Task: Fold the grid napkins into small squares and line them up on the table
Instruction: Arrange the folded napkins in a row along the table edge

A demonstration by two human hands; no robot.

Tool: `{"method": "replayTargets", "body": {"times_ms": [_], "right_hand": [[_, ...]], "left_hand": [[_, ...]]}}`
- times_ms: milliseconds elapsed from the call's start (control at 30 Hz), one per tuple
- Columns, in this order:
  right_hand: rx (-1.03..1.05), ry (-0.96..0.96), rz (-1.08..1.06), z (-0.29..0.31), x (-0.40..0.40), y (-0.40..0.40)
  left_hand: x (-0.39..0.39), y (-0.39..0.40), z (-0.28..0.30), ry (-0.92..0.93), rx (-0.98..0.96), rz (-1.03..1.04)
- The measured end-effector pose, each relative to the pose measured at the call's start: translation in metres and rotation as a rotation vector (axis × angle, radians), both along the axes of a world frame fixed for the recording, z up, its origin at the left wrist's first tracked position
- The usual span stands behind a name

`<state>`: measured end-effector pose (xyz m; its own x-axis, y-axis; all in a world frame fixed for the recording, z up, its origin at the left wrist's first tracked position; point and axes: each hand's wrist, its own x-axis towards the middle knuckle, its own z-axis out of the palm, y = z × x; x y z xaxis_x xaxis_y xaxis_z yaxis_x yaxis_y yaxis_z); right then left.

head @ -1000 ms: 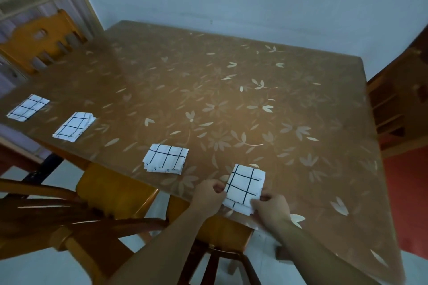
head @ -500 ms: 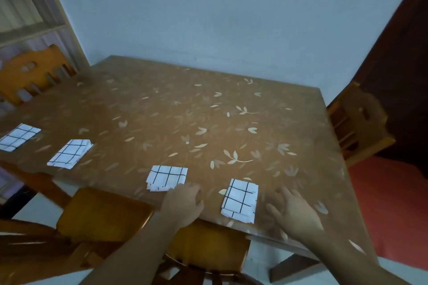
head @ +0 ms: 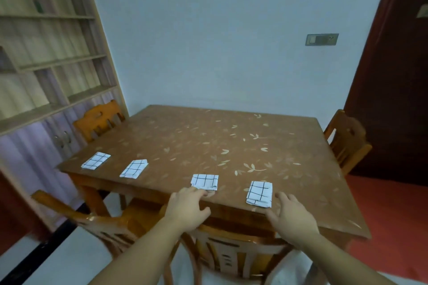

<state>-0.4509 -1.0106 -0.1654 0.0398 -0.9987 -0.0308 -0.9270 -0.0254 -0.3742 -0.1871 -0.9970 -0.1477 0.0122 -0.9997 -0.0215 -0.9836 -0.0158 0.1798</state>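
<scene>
Napkins, white cloth ones with black grid lines, lie folded into small squares in a row along the near edge of the brown wooden table with its pale leaf pattern.

Nearest to us, low in the frame, are the two bare hands. The left hand rests at the table edge with loose, spread fingers, its tips just by the third napkin; I cannot tell if they touch it. The right hand lies flat and open just to the right of the fourth napkin. Neither hand pinches anything. I think the hands sit like this because the last square is set down and let go.

The fourth napkin looks a bit tilted, with loose layers showing at its bottom edge. The third one looks neat and flat.

Farther left in the frame lie the second napkin and the first napkin, well apart. The row looks even, so the job seems about done.

Orange wooden chairs stand around the table. A tall pale shelf fills the upper left.
</scene>
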Motion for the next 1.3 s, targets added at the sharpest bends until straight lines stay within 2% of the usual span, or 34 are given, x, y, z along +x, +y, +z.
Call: {"method": "replayTargets", "body": {"times_ms": [267, 633, 867, 1300], "right_hand": [[-0.063, 0.012, 0.03, 0.024, 0.077, 0.064], [-0.056, -0.051, -0.012, 0.019, 0.25, 0.084], [-0.021, -0.043, -0.083, 0.014, 0.283, 0.045], [0.103, -0.112, -0.171, -0.023, 0.288, -0.088]], "left_hand": [[0.067, 0.054, 0.021, 0.046, -0.038, -0.011], [0.201, 0.068, 0.017, 0.139, -0.058, -0.08], [0.228, 0.016, 0.014, 0.132, -0.019, -0.119], [0.234, -0.104, -0.016, 0.157, 0.119, -0.118]]}}
